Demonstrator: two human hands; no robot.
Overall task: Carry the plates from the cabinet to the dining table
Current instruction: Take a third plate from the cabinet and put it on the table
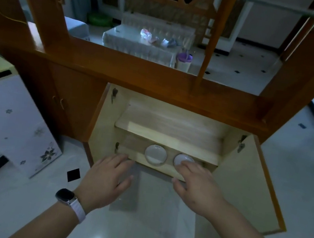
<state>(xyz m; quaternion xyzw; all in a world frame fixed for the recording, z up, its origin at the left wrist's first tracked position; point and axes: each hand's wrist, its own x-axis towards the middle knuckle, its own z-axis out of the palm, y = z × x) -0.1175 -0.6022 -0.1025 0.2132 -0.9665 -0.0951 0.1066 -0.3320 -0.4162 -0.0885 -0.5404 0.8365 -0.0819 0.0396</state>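
- The floor [155, 230] is glossy white tile set with small black diamond insets, and a ceiling light glints off it near the bottom of the view
- A tall orange-brown wooden cabinet [157, 82] stands ahead, with lattice work on top and an open pass-through showing the room beyond
- Its lower compartment is open; one pale door [244, 183] swings out to the right, and the inside is light wood
- Two shelves show inside: an upper shelf [168, 132] that carries nothing visible, and a lower shelf [157, 165] at the bottom
- Two white plates sit on the lower shelf, near each other but apart: the left plate [155, 155] is in full view, the right plate [181, 159] is partly covered by fingers
- Two hands reach in: the left hand [109, 175], a smartwatch [65, 195] on its wrist, is spread and holds nothing, its fingertips at the left front edge of the lower shelf
- The right hand [197, 184] has its fingers spread over the right plate; whether they touch it or grip it I cannot tell
- Through the pass-through, a cloth-covered bench [123, 40] carries small items too blurred to name
- A white appliance with grey flower prints [9, 117] stands at the left
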